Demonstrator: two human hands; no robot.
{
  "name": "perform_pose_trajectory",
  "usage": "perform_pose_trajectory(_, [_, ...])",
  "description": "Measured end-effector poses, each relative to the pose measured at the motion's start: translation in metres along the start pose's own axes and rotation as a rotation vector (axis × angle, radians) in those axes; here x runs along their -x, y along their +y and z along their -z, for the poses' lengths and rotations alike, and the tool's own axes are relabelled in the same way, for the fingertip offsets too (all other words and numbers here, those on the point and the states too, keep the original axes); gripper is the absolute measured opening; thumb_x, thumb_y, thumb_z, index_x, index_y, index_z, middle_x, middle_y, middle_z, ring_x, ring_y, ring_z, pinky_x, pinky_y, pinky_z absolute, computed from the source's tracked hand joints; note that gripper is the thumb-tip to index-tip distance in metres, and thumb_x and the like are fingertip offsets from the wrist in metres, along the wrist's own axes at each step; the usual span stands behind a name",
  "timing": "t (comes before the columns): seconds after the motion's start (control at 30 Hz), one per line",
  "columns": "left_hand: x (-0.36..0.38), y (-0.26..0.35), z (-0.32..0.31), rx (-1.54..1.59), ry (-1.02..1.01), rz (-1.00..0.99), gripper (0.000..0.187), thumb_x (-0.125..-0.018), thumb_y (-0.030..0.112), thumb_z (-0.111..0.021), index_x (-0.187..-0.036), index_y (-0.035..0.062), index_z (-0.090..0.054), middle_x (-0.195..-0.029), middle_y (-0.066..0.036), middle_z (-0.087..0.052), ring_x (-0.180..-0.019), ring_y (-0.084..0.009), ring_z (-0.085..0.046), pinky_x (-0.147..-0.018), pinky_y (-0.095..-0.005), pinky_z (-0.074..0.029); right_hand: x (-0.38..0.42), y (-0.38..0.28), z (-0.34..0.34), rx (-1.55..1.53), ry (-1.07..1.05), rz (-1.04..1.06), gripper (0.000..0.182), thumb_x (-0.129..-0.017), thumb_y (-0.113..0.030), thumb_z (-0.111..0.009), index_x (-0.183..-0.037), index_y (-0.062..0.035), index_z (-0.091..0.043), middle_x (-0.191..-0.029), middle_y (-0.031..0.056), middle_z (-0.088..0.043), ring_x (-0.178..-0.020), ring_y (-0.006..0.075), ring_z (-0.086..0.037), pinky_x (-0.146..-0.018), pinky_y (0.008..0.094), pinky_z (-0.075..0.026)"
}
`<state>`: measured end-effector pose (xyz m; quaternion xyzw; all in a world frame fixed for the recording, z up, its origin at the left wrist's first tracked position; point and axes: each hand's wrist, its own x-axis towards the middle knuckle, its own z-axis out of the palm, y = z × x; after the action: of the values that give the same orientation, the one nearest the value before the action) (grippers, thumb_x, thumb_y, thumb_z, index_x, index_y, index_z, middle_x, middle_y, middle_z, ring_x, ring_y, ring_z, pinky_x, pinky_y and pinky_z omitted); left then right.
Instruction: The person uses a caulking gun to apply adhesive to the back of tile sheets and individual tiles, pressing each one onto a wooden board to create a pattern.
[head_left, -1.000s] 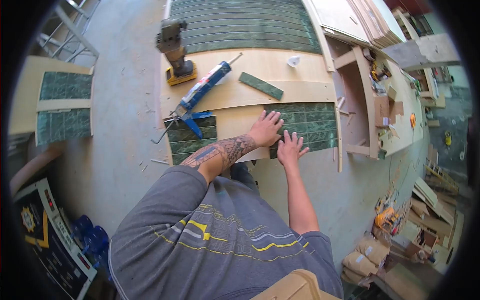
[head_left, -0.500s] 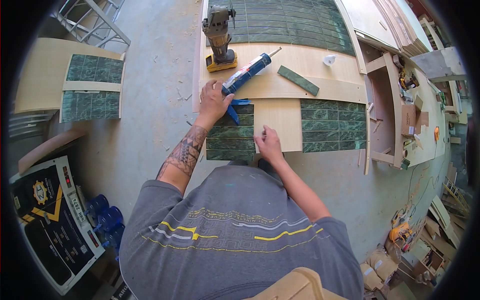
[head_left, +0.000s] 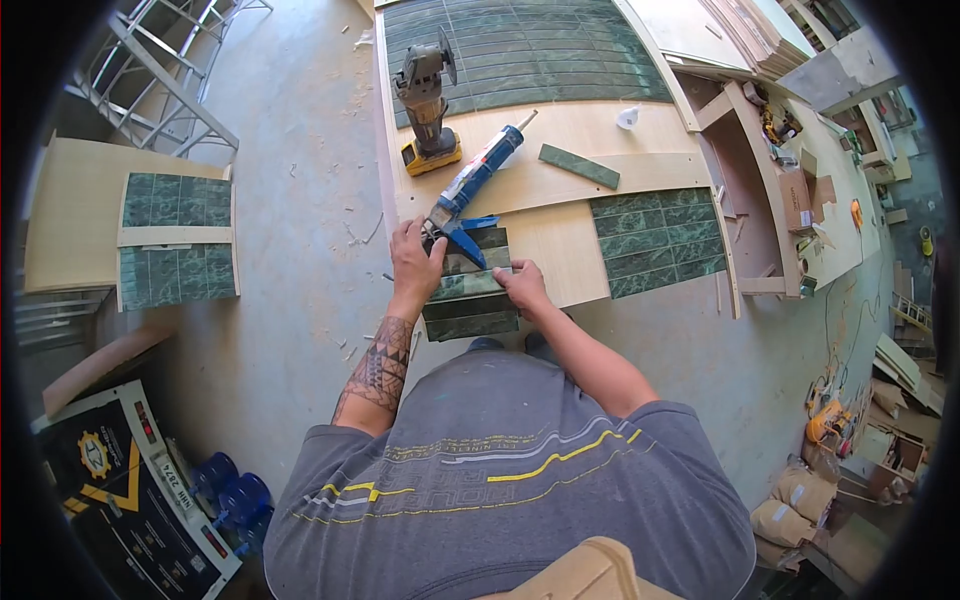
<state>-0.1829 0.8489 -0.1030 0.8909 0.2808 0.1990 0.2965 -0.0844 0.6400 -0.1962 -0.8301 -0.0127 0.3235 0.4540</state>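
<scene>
A blue caulking gun (head_left: 478,172) lies slanted on the pale wooden board, its nozzle pointing away from me. My left hand (head_left: 414,262) is curled round its dark rear end, thumb and fingers on either side. Below the gun's blue handle, a green marble-look tile strip (head_left: 467,284) lies askew across the small tiled panel (head_left: 472,326). My right hand (head_left: 522,286) pinches the right end of this strip between thumb and fingers. The strip's left end reaches up to my left hand and is partly hidden there.
A cordless angle grinder (head_left: 428,112) stands on its yellow battery beyond the gun. Near it lie a loose green strip (head_left: 579,166) and a small white nozzle (head_left: 628,118). Another tiled section (head_left: 658,243) is on the right. A ladder (head_left: 165,75) stands far left.
My right hand has moved left from the bare wood onto the tile strip. My left hand has come slightly nearer my body. The strip now lies askew; the view has shifted.
</scene>
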Motion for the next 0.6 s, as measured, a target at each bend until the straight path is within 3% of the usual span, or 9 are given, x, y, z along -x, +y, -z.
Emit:
perform_pose_trajectory(0.13, [0.012,0.0,0.016,-0.034,-0.026,0.01,0.06,-0.091,0.023,-0.077,-0.142,-0.0004,-0.055,-0.136,-0.025,-0.054,-0.129,-0.043,-0.05,-0.112,-0.0502,-0.041,0.0,0.016,0.012,-0.32,-0.126,-0.052,0.042,-0.094,-0.031,-0.078,-0.113,0.0057,-0.07,-0.099,0.0133,-0.074,-0.094,0.0206,-0.068,-0.083,0.036,-0.054])
perform_pose_trajectory(0.17, [0.012,-0.001,0.017,-0.056,-0.055,0.017,0.06,-0.091,0.024,-0.077,-0.141,-0.0004,-0.056,-0.136,-0.025,-0.054,-0.129,-0.0429,-0.05,-0.112,-0.0502,-0.041,-0.001,0.018,0.016,-0.321,-0.122,-0.05,0.042,-0.094,-0.031,-0.078,-0.113,0.0057,-0.07,-0.099,0.0133,-0.074,-0.094,0.0206,-0.068,-0.083,0.036,-0.054])
perform_pose_trajectory(0.23, [0.007,-0.006,0.012,-0.048,-0.076,0.026,0.06,-0.091,0.024,-0.077,-0.141,-0.0002,-0.056,-0.137,-0.025,-0.053,-0.129,-0.0428,-0.049,-0.112,-0.0502,-0.041,-0.003,0.027,0.026,-0.378,-0.167,-0.162,0.033,-0.099,-0.03,-0.072,-0.103,0.0032,-0.073,-0.086,0.004,-0.067,-0.079,0.0135,-0.057,-0.071,0.0335,-0.048])
perform_pose_trajectory(0.27, [0.004,-0.008,0.009,-0.044,-0.098,0.038,0.06,-0.091,0.025,-0.077,-0.141,0.0,-0.056,-0.137,-0.025,-0.053,-0.13,-0.0426,-0.049,-0.113,-0.0503,-0.04,-0.003,0.033,0.028,-0.381,-0.156,-0.163,0.033,-0.099,-0.03,-0.072,-0.103,0.0032,-0.073,-0.086,0.004,-0.067,-0.079,0.0135,-0.057,-0.071,0.0335,-0.048])
perform_pose_trajectory(0.33, [-0.001,-0.008,0.004,-0.029,-0.127,0.03,0.06,-0.091,0.025,-0.077,-0.141,0.0005,-0.057,-0.137,-0.024,-0.053,-0.13,-0.0429,-0.049,-0.112,-0.0503,-0.04,0.007,0.03,0.041,-0.528,-0.101,-0.227,0.033,-0.102,-0.03,-0.068,-0.087,-0.0012,-0.07,-0.078,-0.0028,-0.059,-0.07,0.0129,-0.046,-0.063,0.0341,-0.042])
perform_pose_trajectory(0.47, [0.0,0.002,-0.009,-0.181,-0.062,-0.042,0.059,-0.09,0.024,-0.078,-0.14,0.0023,-0.058,-0.138,-0.024,-0.053,-0.13,-0.0427,-0.049,-0.112,-0.0507,-0.04,0.028,0.025,0.081,-0.399,-0.026,-0.114,0.039,-0.103,-0.031,-0.066,-0.076,-0.0017,-0.061,-0.071,-0.0007,-0.054,-0.069,0.0119,-0.046,-0.063,0.0379,-0.041])
perform_pose_trajectory(0.53, [0.004,0.021,-0.001,-0.187,0.012,-0.149,0.058,-0.089,0.023,-0.078,-0.14,0.0024,-0.058,-0.135,-0.023,-0.055,-0.128,-0.0417,-0.051,-0.111,-0.0493,-0.041,0.05,0.001,0.106,-0.044,0.098,0.061,0.039,-0.101,-0.03,-0.067,-0.077,-0.0009,-0.057,-0.067,0.0095,-0.056,-0.064,0.0193,-0.052,-0.064,0.0409,-0.042])
perform_pose_trajectory(0.57, [0.006,0.031,0.003,-0.202,0.092,-0.244,0.057,-0.089,0.022,-0.078,-0.14,0.0025,-0.058,-0.132,-0.023,-0.057,-0.127,-0.0407,-0.052,-0.109,-0.0479,-0.042,0.063,-0.015,0.117,-0.045,0.113,0.056,0.039,-0.101,-0.03,-0.067,-0.077,-0.0009,-0.057,-0.067,0.0095,-0.056,-0.064,0.0193,-0.052,-0.064,0.0409,-0.042])
perform_pose_trajectory(0.6, [0.008,0.038,0.002,-0.192,0.085,-0.253,0.057,-0.089,0.022,-0.078,-0.14,0.0025,-0.058,-0.132,-0.023,-0.057,-0.127,-0.0407,-0.052,-0.109,-0.0479,-0.042,0.077,-0.033,0.129,0.088,0.158,0.113,0.037,-0.101,-0.029,-0.066,-0.079,-0.0002,-0.058,-0.07,0.016,-0.058,-0.066,0.027,-0.057,-0.065,0.0436,-0.044])
